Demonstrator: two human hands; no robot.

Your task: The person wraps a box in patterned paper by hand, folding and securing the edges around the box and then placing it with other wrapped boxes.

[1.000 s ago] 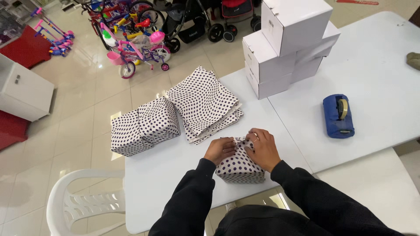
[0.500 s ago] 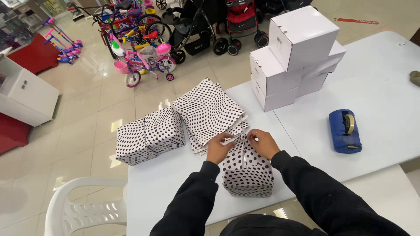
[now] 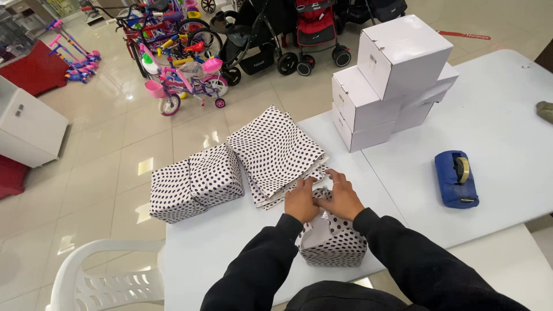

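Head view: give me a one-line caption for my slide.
Both hands, left hand and right hand, press polka-dot paper onto a box on a white table.

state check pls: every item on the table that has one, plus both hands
left hand: pressed on the dotted box, pinning paper.
right hand: pressed on the same top.
dotted box: partly wrapped, near flap loose.
wrapped boxes: two, fully wrapped, touching.
paper stack: flat, unfolded.
white boxes: shut, stacked.
tape dispenser: lying untouched, roll loaded.
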